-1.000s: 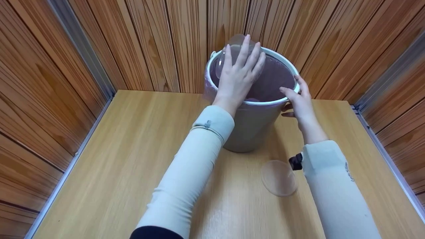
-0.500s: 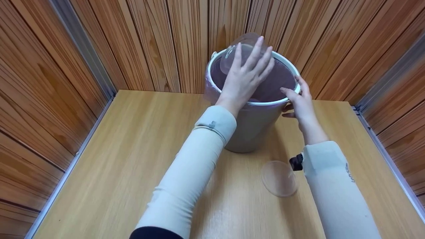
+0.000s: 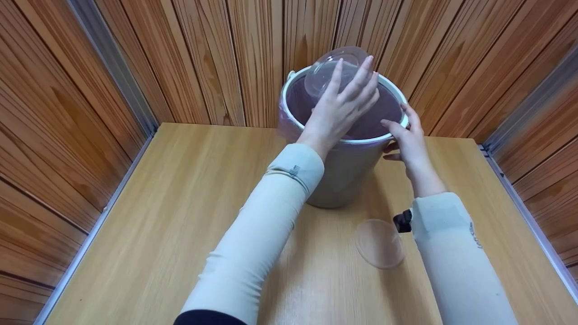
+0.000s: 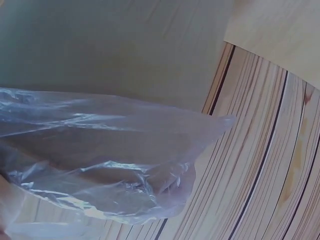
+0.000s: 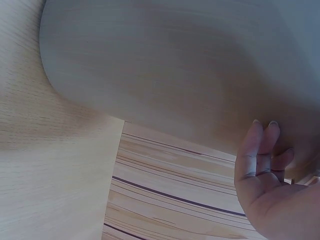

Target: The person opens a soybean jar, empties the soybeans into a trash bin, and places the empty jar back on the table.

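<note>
A grey trash can point(image 3: 341, 178) with a white rim stands at the back of the table, lined with a translucent purplish bag point(image 4: 110, 135). Over its mouth my left hand point(image 3: 338, 106) holds a clear round plastic container point(image 3: 318, 79), tilted, with the fingers spread along its side and the thumb mostly hidden. My right hand point(image 3: 411, 137) grips the can's right rim, thumb over the inside and the other fingers outside. The right wrist view shows bent fingers point(image 5: 250, 150) beside the can's wall. A clear round lid point(image 3: 380, 243) lies flat on the table in front.
The wooden table point(image 3: 180, 203) ends at a wood-panelled wall point(image 3: 194, 58) close behind the can. Panelled side walls with metal edge strips point(image 3: 122, 176) bound it left and right. A black wrist camera point(image 3: 402, 221) sits at the right sleeve, close above the lid.
My left hand has moved to the right over the can's mouth, turning the container so more of its round opening shows. My right hand, the can and the lid have stayed in place.
</note>
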A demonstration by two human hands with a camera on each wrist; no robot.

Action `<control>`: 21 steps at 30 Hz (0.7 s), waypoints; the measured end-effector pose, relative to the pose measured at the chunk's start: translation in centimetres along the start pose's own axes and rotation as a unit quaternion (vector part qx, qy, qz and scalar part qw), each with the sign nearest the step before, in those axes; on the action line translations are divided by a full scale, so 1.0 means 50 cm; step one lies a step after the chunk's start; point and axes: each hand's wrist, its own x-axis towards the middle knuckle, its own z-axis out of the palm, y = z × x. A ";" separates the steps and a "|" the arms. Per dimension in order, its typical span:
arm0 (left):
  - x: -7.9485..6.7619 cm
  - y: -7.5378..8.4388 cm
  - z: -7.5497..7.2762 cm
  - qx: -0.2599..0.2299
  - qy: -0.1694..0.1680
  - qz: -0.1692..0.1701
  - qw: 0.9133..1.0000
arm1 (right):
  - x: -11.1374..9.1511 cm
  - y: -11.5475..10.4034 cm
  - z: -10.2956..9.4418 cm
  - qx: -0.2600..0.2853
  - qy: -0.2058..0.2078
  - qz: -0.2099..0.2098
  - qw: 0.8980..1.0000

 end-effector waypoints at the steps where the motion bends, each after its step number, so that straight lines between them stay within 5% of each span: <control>1: 0.000 0.000 0.000 -0.006 0.000 -0.002 1.000 | -0.001 -0.001 0.000 -0.002 0.001 -0.001 1.000; 5: -0.002 -0.004 0.006 -0.051 0.013 -0.025 0.998 | -0.004 -0.001 0.000 -0.002 0.000 -0.002 1.000; 9: -0.013 -0.008 0.026 -0.123 0.060 -0.090 0.987 | -0.004 0.000 0.005 0.004 -0.006 0.001 1.000; 15: -0.035 -0.010 0.053 -0.218 0.099 -0.183 0.953 | -0.007 0.000 0.011 0.005 -0.002 0.004 1.000; 21: -0.046 -0.011 0.073 -0.308 0.117 -0.231 0.916 | -0.004 -0.001 0.016 0.011 -0.009 0.008 1.000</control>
